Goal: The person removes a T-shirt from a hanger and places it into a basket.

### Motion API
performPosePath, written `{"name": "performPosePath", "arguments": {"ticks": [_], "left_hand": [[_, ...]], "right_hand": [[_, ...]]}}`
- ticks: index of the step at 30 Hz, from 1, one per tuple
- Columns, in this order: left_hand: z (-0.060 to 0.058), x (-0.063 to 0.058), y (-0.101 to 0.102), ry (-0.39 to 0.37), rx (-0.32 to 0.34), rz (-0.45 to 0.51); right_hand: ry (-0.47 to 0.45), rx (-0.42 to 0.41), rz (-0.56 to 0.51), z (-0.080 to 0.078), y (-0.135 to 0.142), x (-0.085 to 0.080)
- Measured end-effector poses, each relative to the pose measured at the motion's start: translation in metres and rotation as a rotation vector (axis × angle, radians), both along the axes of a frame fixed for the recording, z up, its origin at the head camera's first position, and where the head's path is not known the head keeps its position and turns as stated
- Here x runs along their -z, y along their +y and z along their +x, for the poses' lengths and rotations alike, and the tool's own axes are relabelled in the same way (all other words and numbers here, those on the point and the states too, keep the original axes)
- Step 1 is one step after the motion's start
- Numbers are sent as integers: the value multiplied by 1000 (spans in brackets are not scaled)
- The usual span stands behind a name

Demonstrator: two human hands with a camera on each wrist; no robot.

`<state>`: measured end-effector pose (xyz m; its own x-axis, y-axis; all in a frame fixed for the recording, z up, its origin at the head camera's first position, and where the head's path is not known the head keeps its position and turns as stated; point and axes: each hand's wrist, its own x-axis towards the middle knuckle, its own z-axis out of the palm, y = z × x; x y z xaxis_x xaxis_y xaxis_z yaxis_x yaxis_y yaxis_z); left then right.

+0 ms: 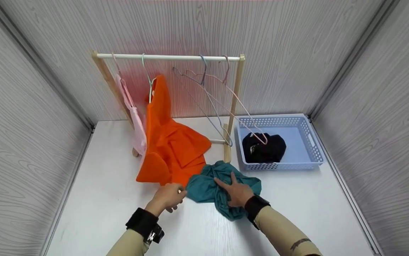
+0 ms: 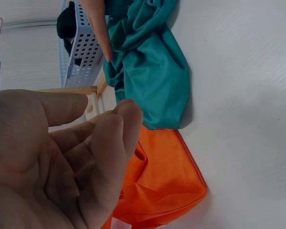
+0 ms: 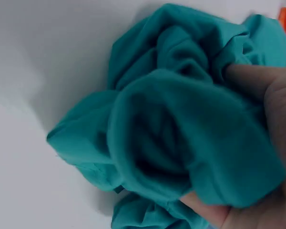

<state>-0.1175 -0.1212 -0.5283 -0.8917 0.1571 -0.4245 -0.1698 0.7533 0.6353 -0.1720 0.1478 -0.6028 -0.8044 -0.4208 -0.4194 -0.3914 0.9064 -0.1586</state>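
A crumpled teal cloth garment (image 1: 204, 186) lies on the white table. My right hand (image 1: 239, 193) rests on it with thumb and forefinger spread apart; the other fingers are partly hidden by folds. In the right wrist view, a loose teal fold (image 3: 200, 138) bulges in front of the palm. My left hand (image 1: 168, 195) is just left of the teal cloth, its fingers loosely curled with nothing between them, as the left wrist view shows. Behind it, an orange garment (image 1: 176, 149) hangs on a mint hanger (image 1: 144, 65), its lower part spread on the table beside the teal cloth.
A wooden rack with a white rail (image 1: 176, 57) stands at the back. From it hang a pink garment (image 1: 135, 117), a bare blue hanger (image 1: 211, 97) and a bare pink hanger (image 1: 241, 103). At right, a light blue basket (image 1: 298, 142) holds a black cloth item (image 1: 275, 147).
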Motion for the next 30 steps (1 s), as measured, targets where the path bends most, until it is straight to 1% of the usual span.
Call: {"name": "performPosePath", "arguments": {"ticks": [2, 4, 6, 8, 10, 12, 14, 15, 17, 19, 22, 24, 26, 27, 28, 30], "left_hand": [[2, 2, 1, -8, -2, 13], [3, 3, 2, -13, 1, 21], [4, 4, 2, -15, 1, 22], [5, 4, 1, -13, -3, 11], [5, 4, 0, -12, -14, 1], [5, 3, -1, -12, -21, -5], [6, 4, -3, -13, -27, -3], [6, 4, -3, -9, -30, -1], [7, 5, -5, 1, -35, 1], [8, 6, -6, 10, -45, 0], [8, 6, -9, 18, -58, -1], [9, 6, -11, 19, -69, 5], [11, 7, -12, 19, -80, 17], [12, 8, -12, 19, -85, 23], [14, 8, -12, 16, -90, 30], [17, 10, -13, 10, -92, 38]], "right_hand": [[22, -28, 38, 3, -2, 4], [38, -58, 52, 5, -1, 6], [51, -73, 34, 6, 1, 8], [58, -65, -11, 6, 5, 9], [35, -47, -63, 6, 10, 11], [-5, -10, -115, 5, 17, 11], [-30, 44, -166, 3, 25, 8], [-32, 77, -193, 1, 29, 4], [-6, 138, -262, -7, 39, -9], [45, 186, -353, -20, 48, -31], [148, 217, -440, -48, 63, -73], [214, 234, -453, -68, 74, -100], [270, 258, -399, -87, 87, -120], [289, 268, -359, -95, 93, -126], [300, 275, -313, -102, 101, -129], [320, 278, -219, -111, 118, -128]]}}
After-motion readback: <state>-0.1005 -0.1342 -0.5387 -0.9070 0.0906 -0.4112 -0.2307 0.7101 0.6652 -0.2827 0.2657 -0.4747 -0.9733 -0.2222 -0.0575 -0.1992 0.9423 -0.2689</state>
